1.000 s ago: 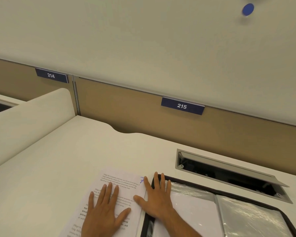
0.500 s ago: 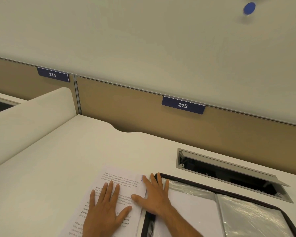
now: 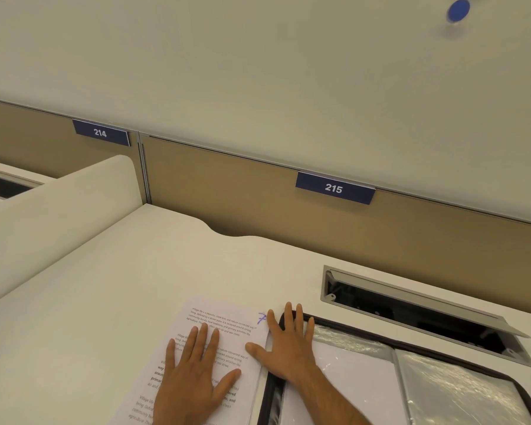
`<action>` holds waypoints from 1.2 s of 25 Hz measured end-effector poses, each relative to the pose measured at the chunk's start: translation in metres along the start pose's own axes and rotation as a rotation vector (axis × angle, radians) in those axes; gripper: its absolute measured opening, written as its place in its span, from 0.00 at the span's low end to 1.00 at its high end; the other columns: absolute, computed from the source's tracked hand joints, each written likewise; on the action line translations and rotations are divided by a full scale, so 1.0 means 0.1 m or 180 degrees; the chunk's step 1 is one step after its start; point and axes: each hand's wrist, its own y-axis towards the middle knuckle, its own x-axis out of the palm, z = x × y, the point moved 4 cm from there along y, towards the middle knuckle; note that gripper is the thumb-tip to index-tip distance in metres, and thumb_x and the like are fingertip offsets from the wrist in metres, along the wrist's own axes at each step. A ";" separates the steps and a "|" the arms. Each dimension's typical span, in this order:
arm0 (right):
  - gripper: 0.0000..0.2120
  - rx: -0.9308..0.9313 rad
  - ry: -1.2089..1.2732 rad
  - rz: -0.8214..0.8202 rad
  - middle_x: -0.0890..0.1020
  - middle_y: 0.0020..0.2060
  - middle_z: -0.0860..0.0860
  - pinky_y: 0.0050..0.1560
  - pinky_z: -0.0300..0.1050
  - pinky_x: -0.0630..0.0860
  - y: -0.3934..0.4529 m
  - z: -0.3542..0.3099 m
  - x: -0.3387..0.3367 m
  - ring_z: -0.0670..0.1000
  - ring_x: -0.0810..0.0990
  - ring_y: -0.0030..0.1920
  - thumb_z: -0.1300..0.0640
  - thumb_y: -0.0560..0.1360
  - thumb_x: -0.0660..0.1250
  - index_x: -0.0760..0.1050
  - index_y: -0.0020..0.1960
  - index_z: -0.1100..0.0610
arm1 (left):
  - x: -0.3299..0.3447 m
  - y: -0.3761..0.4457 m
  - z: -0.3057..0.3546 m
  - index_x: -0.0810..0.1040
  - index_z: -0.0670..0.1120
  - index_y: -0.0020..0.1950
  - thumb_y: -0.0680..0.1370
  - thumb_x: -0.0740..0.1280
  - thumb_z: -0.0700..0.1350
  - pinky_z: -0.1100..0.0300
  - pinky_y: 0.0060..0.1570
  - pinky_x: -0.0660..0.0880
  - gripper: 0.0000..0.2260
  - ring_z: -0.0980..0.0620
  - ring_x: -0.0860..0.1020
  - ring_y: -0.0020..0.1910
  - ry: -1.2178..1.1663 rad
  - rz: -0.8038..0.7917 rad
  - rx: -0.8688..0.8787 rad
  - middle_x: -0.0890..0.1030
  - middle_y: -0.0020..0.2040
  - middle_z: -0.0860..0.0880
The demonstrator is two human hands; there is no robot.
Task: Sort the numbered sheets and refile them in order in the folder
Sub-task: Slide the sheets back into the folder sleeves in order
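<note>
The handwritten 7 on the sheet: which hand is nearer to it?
Right. The right hand lies with its fingertips just beside the handwritten 7, at the sheet edge. The left hand rests flat lower on the sheet, farther away.

flat hands [image 3: 193, 375] on sheet [image 3: 227, 329], open folder [image 3: 411, 378]

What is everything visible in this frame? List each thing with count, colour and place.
printed sheet: one, white, blue handwritten 7 at its top corner, on the desk left of the folder
folder: one, black-edged, open with clear sleeves, lower right
desk: one, cream
cable hatch: one, grey, open, behind the folder
number plates: two, navy, 214 and 215, on the tan partition
blue dot: one, on the wall
left hand: flat on the sheet
right hand: flat across the sheet edge and folder
</note>
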 end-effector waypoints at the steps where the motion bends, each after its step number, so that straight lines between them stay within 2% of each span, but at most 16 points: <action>1: 0.58 -0.0010 0.0050 0.0014 0.38 0.80 0.57 0.74 0.67 0.31 0.00 -0.01 0.00 0.61 0.30 0.78 0.17 0.57 0.36 0.45 0.81 0.44 | -0.01 0.00 0.01 0.73 0.47 0.74 0.76 0.52 0.74 0.43 0.74 0.45 0.39 0.49 0.58 0.77 -0.0001 -0.0036 0.0003 0.71 0.74 0.45; 3: 0.52 -0.0063 0.0178 0.0033 0.38 0.81 0.56 0.74 0.66 0.29 -0.01 -0.03 -0.01 0.60 0.30 0.78 0.16 0.63 0.45 0.50 0.81 0.42 | -0.01 -0.02 0.02 0.74 0.47 0.73 0.76 0.52 0.74 0.43 0.74 0.45 0.39 0.49 0.63 0.74 0.0003 -0.0085 0.0008 0.72 0.74 0.45; 5: 0.41 -0.0173 0.0376 0.0176 0.41 0.81 0.54 0.74 0.63 0.28 -0.03 -0.08 -0.02 0.57 0.31 0.79 0.25 0.71 0.57 0.58 0.79 0.42 | -0.02 -0.02 0.01 0.73 0.47 0.73 0.76 0.52 0.74 0.43 0.74 0.45 0.39 0.49 0.64 0.74 0.0008 -0.0097 0.0003 0.72 0.74 0.45; 7: 0.33 -0.0290 0.0675 0.0361 0.47 0.81 0.51 0.76 0.57 0.29 -0.05 -0.14 -0.03 0.54 0.36 0.80 0.34 0.72 0.64 0.66 0.74 0.44 | -0.02 -0.02 0.02 0.73 0.47 0.74 0.76 0.53 0.74 0.43 0.74 0.45 0.39 0.49 0.64 0.74 0.0008 -0.0151 0.0000 0.72 0.74 0.45; 8: 0.30 -0.0337 0.0842 0.0446 0.52 0.81 0.49 0.78 0.54 0.32 -0.06 -0.17 -0.04 0.53 0.40 0.81 0.37 0.72 0.67 0.70 0.71 0.45 | -0.02 -0.03 0.02 0.73 0.47 0.74 0.76 0.53 0.74 0.43 0.74 0.45 0.39 0.49 0.64 0.74 0.0018 -0.0179 0.0003 0.72 0.74 0.45; 10: 0.23 -0.0444 0.1118 0.0658 0.67 0.72 0.46 0.79 0.48 0.50 -0.12 -0.23 -0.08 0.50 0.56 0.77 0.42 0.71 0.70 0.76 0.62 0.51 | -0.02 -0.03 0.02 0.73 0.47 0.74 0.76 0.53 0.74 0.43 0.74 0.45 0.39 0.49 0.63 0.74 0.0026 -0.0243 -0.0003 0.71 0.74 0.45; 11: 0.19 -0.0512 0.1160 0.0757 0.72 0.64 0.44 0.74 0.44 0.61 -0.15 -0.28 -0.10 0.48 0.65 0.70 0.44 0.71 0.70 0.78 0.58 0.52 | -0.03 -0.03 0.02 0.72 0.47 0.74 0.76 0.53 0.74 0.43 0.74 0.45 0.39 0.49 0.63 0.74 0.0022 -0.0267 -0.0011 0.71 0.74 0.45; 13: 0.14 -0.0483 0.1215 0.0767 0.75 0.49 0.42 0.56 0.37 0.72 -0.24 -0.39 -0.10 0.45 0.74 0.53 0.43 0.73 0.68 0.78 0.50 0.53 | -0.04 -0.02 0.02 0.72 0.48 0.74 0.76 0.54 0.74 0.43 0.74 0.45 0.39 0.49 0.62 0.75 0.0034 -0.0303 -0.0020 0.71 0.74 0.46; 15: 0.15 -0.0222 0.1446 0.0655 0.81 0.42 0.43 0.45 0.36 0.79 -0.30 -0.45 -0.08 0.48 0.80 0.42 0.41 0.74 0.66 0.80 0.46 0.52 | -0.05 -0.02 0.03 0.72 0.48 0.74 0.76 0.54 0.74 0.43 0.74 0.44 0.38 0.49 0.59 0.76 0.0063 -0.0306 -0.0031 0.71 0.74 0.46; 19: 0.15 -0.0001 0.1531 0.0681 0.80 0.37 0.44 0.40 0.35 0.79 -0.34 -0.42 -0.06 0.46 0.79 0.36 0.41 0.78 0.64 0.78 0.43 0.52 | -0.05 -0.02 0.02 0.71 0.49 0.75 0.76 0.54 0.74 0.43 0.74 0.45 0.38 0.52 0.52 0.78 0.0064 -0.0305 -0.0036 0.71 0.75 0.46; 21: 0.18 -0.0150 0.1253 0.0718 0.78 0.37 0.44 0.41 0.36 0.78 -0.37 -0.44 -0.05 0.46 0.77 0.36 0.41 0.81 0.60 0.81 0.48 0.54 | -0.04 -0.02 0.01 0.70 0.49 0.76 0.76 0.54 0.74 0.43 0.74 0.45 0.38 0.53 0.49 0.79 0.0042 -0.0279 -0.0051 0.70 0.75 0.46; 23: 0.21 -0.0339 0.0949 0.0734 0.82 0.43 0.47 0.49 0.42 0.80 -0.40 -0.49 0.00 0.49 0.80 0.42 0.41 0.82 0.57 0.81 0.53 0.55 | -0.05 -0.01 0.00 0.69 0.49 0.76 0.77 0.53 0.73 0.43 0.74 0.45 0.38 0.55 0.45 0.80 0.0002 -0.0309 -0.0052 0.69 0.75 0.46; 24: 0.20 -0.0399 0.0879 0.0729 0.83 0.46 0.48 0.51 0.45 0.80 -0.41 -0.51 0.02 0.50 0.81 0.45 0.41 0.81 0.57 0.81 0.54 0.54 | -0.04 0.00 0.01 0.69 0.49 0.76 0.77 0.52 0.73 0.43 0.74 0.45 0.37 0.56 0.45 0.80 -0.0024 -0.0348 -0.0036 0.69 0.75 0.47; 26: 0.18 -0.0135 0.1151 0.0669 0.84 0.48 0.46 0.50 0.42 0.80 -0.40 -0.51 0.05 0.50 0.82 0.47 0.40 0.77 0.63 0.80 0.54 0.52 | -0.04 0.00 0.01 0.71 0.48 0.75 0.78 0.51 0.72 0.43 0.74 0.45 0.37 0.53 0.51 0.80 -0.0100 -0.0447 -0.0039 0.70 0.75 0.47; 28: 0.15 0.0243 0.1558 0.0499 0.84 0.49 0.45 0.48 0.39 0.81 -0.38 -0.46 0.06 0.49 0.82 0.47 0.42 0.74 0.67 0.80 0.54 0.52 | -0.05 -0.01 0.02 0.72 0.47 0.74 0.78 0.50 0.72 0.45 0.74 0.44 0.37 0.51 0.59 0.77 -0.0241 -0.0618 -0.0099 0.71 0.74 0.47; 30: 0.14 0.0390 0.1867 0.0291 0.84 0.48 0.46 0.48 0.42 0.83 -0.34 -0.43 0.06 0.49 0.83 0.46 0.44 0.73 0.69 0.81 0.51 0.54 | -0.09 -0.03 0.03 0.71 0.46 0.75 0.79 0.48 0.71 0.48 0.75 0.43 0.37 0.53 0.61 0.75 -0.0374 -0.0713 -0.0159 0.71 0.75 0.47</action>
